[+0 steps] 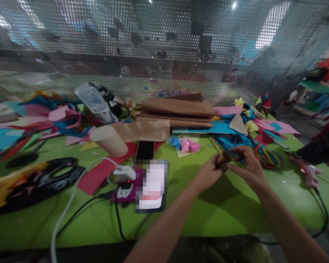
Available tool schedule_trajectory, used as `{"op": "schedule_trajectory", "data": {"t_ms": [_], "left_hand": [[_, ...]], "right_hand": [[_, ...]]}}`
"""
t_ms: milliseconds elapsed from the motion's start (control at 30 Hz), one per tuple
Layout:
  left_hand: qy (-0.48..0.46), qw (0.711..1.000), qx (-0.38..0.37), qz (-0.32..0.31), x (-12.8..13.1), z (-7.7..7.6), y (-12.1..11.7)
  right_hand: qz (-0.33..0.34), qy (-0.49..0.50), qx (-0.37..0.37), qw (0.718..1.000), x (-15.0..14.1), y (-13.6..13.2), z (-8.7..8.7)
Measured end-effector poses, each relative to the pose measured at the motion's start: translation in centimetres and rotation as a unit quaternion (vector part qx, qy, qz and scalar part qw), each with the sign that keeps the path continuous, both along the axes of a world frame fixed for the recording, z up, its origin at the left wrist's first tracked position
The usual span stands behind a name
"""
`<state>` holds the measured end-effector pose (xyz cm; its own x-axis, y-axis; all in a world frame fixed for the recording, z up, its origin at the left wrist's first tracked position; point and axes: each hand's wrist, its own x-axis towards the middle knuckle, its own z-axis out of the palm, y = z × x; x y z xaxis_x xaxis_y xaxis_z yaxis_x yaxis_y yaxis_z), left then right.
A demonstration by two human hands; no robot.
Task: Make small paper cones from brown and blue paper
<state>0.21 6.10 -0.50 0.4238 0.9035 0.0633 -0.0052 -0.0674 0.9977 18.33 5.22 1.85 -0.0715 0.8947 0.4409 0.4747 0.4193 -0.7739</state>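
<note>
A small brown piece, seemingly curled paper (224, 157), is pinched in the fingers of my left hand (210, 171) above the green table. My right hand (249, 166) is just to its right, thumb and fingers apart around its near edge. The right thumb tip comes close to the left fingertips; contact is unclear. Just behind my left hand a thin yellowish stick (215, 145) slants upward. Scissors with red and yellow handles (267, 156) lie beyond my right hand. Small bags of blue and pink pieces (184, 144) rest behind my left hand.
A pink glue gun (309, 174) with a black cord lies at right. Left of my arms are a phone (152, 186), a purple power strip (123, 193), cables and a pale cup-like cylinder (109, 140). Folded brown paper (177, 109) and coloured scraps line the back, before a perforated metal screen (164, 47).
</note>
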Motion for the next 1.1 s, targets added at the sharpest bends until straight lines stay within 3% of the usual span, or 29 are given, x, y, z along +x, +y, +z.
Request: {"op": "schedule_trajectory", "data": {"t_ms": [200, 467, 700, 833, 933, 1000, 1100], "left_hand": [[-0.107, 0.993, -0.034, -0.022, 0.2, 0.3, -0.3], [-0.085, 0.995, -0.052, -0.026, 0.3, 0.2, -0.2], [-0.02, 0.998, -0.05, -0.014, 0.0, 0.2, -0.5], [0.057, 0.998, 0.007, 0.005, -0.7, 1.3, -0.6], [0.138, 0.988, 0.04, 0.06, -1.5, 2.4, -0.6], [0.22, 0.968, 0.056, 0.111, -2.2, 3.0, -0.7], [0.357, 0.914, 0.068, 0.181, -3.8, 3.4, -1.0]], "right_hand": [[0.081, 0.046, -0.077, 0.993, 0.6, 0.0, -0.5], [0.129, 0.057, -0.099, 0.985, 0.5, 0.3, -0.4], [0.109, 0.105, -0.119, 0.981, 1.0, 0.7, -1.8], [0.083, 0.15, -0.168, 0.971, 0.8, 0.9, -2.1], [0.081, 0.139, -0.196, 0.967, 0.9, 1.1, -2.3], [0.075, 0.13, -0.197, 0.969, 0.9, 1.4, -2.2], [0.053, 0.134, -0.201, 0.969, 1.1, 1.7, -2.0]]}}
